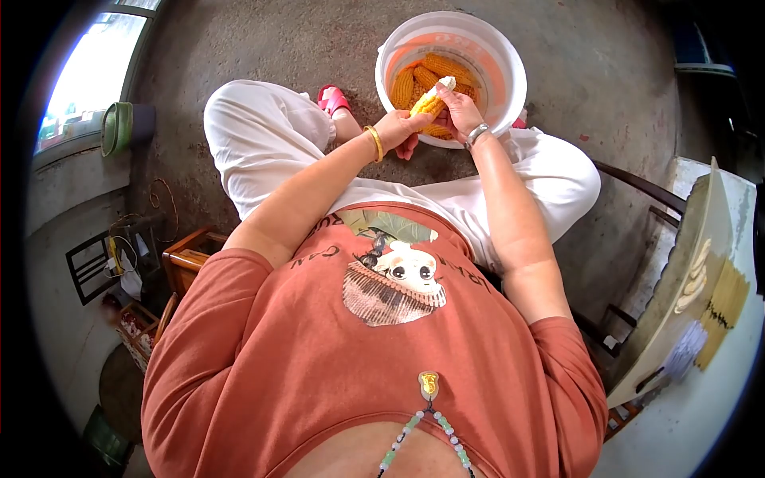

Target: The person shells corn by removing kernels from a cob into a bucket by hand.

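Both my hands hold one ear of corn [428, 104] over the near rim of a white bucket [510, 72]. Its upper tip is pale and bare, while yellow kernels cover the lower part. My left hand [396, 130], with a gold bangle at the wrist, is closed around the lower end. Around the upper part are the fingers of my right hand [462, 114], which has a metal watch band at its wrist. Inside the bucket lie several yellow corn cobs [441, 65] and loose kernels [420, 89], partly hidden behind my hands.
The bucket stands on a grey concrete floor [263, 40] between my bent legs [259, 143]. To the left are a wooden stool [185, 256] and a green container [117, 129]. At the right is a table [661, 319] with bundled sticks [727, 303] on it.
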`<state>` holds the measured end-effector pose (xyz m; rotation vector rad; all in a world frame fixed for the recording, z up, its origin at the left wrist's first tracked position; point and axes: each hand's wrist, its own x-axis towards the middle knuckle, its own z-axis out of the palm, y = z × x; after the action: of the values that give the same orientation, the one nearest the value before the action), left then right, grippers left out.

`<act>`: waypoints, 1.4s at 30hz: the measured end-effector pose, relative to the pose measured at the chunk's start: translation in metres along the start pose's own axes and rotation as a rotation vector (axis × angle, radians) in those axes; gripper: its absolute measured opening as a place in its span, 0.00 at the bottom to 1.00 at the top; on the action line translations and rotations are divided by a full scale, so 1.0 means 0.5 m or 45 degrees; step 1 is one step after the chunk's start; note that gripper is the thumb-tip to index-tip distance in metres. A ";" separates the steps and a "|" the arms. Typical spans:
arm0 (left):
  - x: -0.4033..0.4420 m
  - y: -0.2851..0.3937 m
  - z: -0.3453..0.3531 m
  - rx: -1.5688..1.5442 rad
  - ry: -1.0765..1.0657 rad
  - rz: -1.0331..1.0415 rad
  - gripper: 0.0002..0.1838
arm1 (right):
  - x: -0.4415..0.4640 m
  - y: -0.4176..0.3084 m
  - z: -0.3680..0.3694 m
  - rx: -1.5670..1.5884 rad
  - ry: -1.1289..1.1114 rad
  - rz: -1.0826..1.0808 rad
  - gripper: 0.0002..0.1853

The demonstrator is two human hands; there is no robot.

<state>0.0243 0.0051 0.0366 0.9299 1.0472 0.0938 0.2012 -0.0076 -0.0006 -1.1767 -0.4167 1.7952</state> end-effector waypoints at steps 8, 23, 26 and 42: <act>0.008 -0.003 0.000 0.183 0.086 0.054 0.22 | -0.026 -0.031 0.011 0.189 -0.179 0.076 0.18; -0.017 0.031 0.030 0.830 0.239 0.185 0.29 | -0.004 0.006 0.012 0.036 -0.035 -0.049 0.15; -0.004 0.025 0.028 0.813 0.232 0.127 0.28 | 0.004 0.010 0.016 0.104 0.072 -0.026 0.17; 0.001 0.027 0.018 0.569 0.132 0.032 0.27 | -0.004 0.006 0.009 0.015 -0.068 -0.103 0.14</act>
<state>0.0363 0.0082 0.0470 1.3528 1.1764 -0.0764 0.1960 -0.0099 0.0003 -1.0902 -0.4774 1.7597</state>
